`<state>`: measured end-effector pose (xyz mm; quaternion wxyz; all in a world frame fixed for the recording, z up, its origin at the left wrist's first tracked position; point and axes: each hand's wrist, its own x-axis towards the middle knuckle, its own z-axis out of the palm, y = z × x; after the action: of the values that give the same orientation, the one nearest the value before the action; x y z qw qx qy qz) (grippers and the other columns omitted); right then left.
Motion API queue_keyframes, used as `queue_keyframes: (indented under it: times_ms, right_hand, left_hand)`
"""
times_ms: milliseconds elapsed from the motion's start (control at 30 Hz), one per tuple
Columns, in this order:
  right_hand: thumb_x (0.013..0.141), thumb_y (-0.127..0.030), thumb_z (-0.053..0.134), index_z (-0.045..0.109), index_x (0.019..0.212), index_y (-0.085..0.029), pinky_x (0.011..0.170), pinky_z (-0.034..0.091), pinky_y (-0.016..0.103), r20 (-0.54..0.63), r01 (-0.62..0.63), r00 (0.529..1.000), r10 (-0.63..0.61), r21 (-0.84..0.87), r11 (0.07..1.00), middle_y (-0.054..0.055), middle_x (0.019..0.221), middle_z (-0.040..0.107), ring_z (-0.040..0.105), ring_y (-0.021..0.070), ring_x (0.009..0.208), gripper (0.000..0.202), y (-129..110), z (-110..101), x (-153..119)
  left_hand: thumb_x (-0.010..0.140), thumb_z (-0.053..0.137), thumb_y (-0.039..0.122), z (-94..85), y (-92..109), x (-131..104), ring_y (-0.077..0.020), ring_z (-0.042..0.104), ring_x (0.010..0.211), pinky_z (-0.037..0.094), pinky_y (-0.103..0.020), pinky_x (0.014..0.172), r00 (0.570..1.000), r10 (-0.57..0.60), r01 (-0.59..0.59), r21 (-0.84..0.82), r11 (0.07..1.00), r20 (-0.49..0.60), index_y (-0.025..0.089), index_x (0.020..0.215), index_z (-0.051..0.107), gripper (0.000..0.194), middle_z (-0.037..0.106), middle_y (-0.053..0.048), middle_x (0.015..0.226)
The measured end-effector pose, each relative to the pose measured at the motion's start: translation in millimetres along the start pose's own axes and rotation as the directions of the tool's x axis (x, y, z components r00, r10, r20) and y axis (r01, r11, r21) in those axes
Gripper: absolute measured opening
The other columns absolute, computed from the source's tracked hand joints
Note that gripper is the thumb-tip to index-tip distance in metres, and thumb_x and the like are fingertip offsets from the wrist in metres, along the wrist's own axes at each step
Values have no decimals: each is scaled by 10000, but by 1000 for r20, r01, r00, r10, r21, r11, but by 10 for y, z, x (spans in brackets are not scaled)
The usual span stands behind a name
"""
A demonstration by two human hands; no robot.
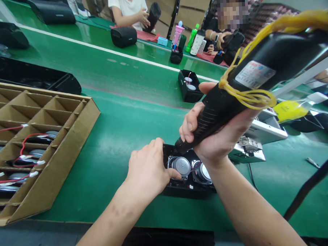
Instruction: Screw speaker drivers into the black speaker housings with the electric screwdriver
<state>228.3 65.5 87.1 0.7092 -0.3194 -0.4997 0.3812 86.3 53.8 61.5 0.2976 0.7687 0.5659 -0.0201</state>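
Observation:
A black speaker housing (183, 191) lies open side up on the green bench, with two round silver-backed speaker drivers (181, 166) inside it. My left hand (148, 167) grips the housing's left end, its thumb resting by the left driver. In my right hand (221, 135) is a black electric screwdriver (215, 113), held at a slant with yellow rubber bands wound about its body. Its tip points down into the housing near the upper edge of the left driver; the bit itself is hidden. A small white connector (191, 186) shows at the housing's front side.
A divided cardboard box (60, 178) with wired drivers stands at the left. Beyond lies another open housing (191, 94) on the green conveyor (140, 77). A white-and-metal device (249, 150) is at the right, near a black cable (310, 185). Two people work across the line.

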Motion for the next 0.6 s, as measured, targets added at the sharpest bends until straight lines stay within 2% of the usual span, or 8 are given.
queue_keyframes:
  times_ms: [200,333,467,600]
  right_hand:
    - [934,-893,606,733,1197,-329,368,345,300,-28,-49,998,48,-22,999,-59,593,592,456,165,376,636,-37,-8,8]
    - [906,-950,612,722,1200,-333,339,302,300,-27,-18,999,17,-40,999,-65,580,561,413,169,351,692,2,-13,12]
    - [926,-931,637,709,1221,-322,351,341,291,0,-20,1000,20,-23,1000,-60,607,579,446,167,369,681,17,14,-5]
    - [891,-997,598,700,1186,-331,346,339,284,-37,-41,999,39,-52,998,-63,601,555,442,162,360,736,19,54,-27]
  left_hand:
    - [775,1012,571,-4,7,4,-372,788,1201,559,-442,990,1000,6,-6,20,1000,-5,248,1165,592,658,802,-55,1181]
    - [778,1007,586,-8,11,6,-378,787,1194,561,-462,985,1000,16,-16,23,1000,-3,242,1156,580,666,801,-55,1176]
    - [773,1010,585,0,7,7,-387,784,1193,559,-473,986,1000,17,-17,22,1000,-2,241,1147,573,671,800,-54,1160]
    - [778,1003,592,14,-6,13,-374,786,1172,559,-474,975,1000,21,-21,15,1000,-7,246,1134,563,664,796,-41,1156]
